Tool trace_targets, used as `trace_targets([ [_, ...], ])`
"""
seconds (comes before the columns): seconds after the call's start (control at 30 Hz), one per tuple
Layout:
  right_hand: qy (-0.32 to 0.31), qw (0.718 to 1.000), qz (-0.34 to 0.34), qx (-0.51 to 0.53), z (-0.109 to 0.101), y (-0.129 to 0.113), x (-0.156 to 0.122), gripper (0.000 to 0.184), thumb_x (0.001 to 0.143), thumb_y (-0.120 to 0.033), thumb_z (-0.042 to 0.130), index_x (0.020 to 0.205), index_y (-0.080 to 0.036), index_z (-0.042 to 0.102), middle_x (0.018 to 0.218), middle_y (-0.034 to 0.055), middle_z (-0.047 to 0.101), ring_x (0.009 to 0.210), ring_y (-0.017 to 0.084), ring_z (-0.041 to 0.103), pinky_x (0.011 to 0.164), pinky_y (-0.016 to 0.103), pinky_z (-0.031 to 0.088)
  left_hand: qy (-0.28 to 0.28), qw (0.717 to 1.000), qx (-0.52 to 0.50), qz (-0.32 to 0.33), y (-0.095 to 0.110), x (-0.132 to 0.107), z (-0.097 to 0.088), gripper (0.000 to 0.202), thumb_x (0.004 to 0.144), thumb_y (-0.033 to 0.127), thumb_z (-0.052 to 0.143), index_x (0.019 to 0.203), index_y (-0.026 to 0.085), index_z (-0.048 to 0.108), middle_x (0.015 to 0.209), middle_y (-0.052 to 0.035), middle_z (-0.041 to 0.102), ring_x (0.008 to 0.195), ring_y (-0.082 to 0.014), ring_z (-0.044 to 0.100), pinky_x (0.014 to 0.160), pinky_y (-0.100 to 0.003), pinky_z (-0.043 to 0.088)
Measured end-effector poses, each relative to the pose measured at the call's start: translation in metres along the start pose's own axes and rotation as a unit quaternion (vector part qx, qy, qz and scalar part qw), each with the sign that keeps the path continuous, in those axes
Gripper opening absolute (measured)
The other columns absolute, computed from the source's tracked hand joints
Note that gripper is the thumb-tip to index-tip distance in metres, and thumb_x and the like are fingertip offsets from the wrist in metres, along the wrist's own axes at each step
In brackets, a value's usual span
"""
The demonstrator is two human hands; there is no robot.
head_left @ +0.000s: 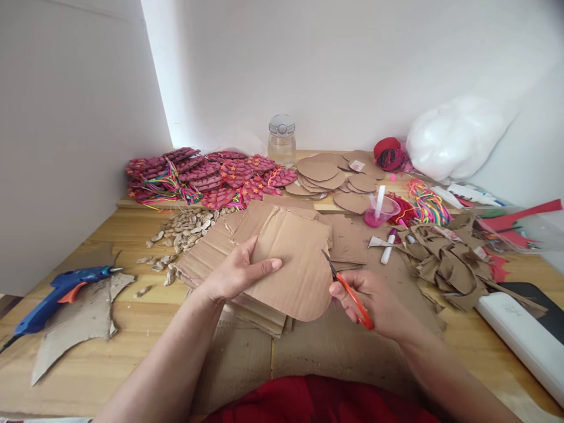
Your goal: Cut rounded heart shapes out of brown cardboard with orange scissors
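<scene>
My left hand (240,267) grips a piece of cardboard (293,264), thumb on top and the other fingers out of sight beneath it. The piece has a rounded lower right corner. In my right hand (368,296) is a pair of scissors (358,302) with orange handles. Their dark blades point up and left, at the right edge of the cardboard. Stacked cardboard sheets (264,314) lie under the held piece.
A blue glue gun (66,291) rests on a scrap at left, near peanut shells (189,232). Behind are pink decorated pieces (229,176), a glass jar (282,144) and cardboard discs (317,168). Cardboard offcuts (453,267) and a white device (520,341) lie at right.
</scene>
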State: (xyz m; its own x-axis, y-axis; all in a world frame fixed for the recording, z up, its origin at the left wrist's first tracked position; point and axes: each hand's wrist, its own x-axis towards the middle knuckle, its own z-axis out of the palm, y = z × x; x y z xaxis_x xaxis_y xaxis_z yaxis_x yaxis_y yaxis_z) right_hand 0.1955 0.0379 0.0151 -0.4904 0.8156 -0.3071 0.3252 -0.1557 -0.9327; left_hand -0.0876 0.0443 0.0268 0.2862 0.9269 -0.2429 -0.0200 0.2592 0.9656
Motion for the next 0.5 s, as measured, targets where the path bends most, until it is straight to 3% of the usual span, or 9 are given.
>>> trace_targets([
  [0.2,-0.013,1.000,-0.014,0.001,0.004,0.004,-0.001,0.054,0.095,-0.065,0.053,0.066,-0.022,0.040,0.055,-0.0054,0.042,0.051,0.011,0.041,0.051,0.025,0.030,-0.017,0.998,0.056,0.004,0.001,0.001,0.000,0.054,0.075,0.048,0.082,0.114,0.017,0.061,0.113,-0.0109,0.075,0.098,-0.0294,0.071,0.075,-0.035,0.057],
  [0.5,-0.013,0.999,-0.044,-0.012,0.002,-0.006,0.000,0.055,0.093,-0.065,0.056,0.062,-0.021,0.044,0.054,-0.0040,0.047,0.051,0.011,0.041,0.052,0.025,0.030,0.001,0.999,0.044,-0.004,-0.001,0.001,0.002,0.060,0.073,0.051,0.082,0.116,0.015,0.059,0.100,-0.0083,0.074,0.084,-0.0256,0.070,0.066,-0.031,0.054],
])
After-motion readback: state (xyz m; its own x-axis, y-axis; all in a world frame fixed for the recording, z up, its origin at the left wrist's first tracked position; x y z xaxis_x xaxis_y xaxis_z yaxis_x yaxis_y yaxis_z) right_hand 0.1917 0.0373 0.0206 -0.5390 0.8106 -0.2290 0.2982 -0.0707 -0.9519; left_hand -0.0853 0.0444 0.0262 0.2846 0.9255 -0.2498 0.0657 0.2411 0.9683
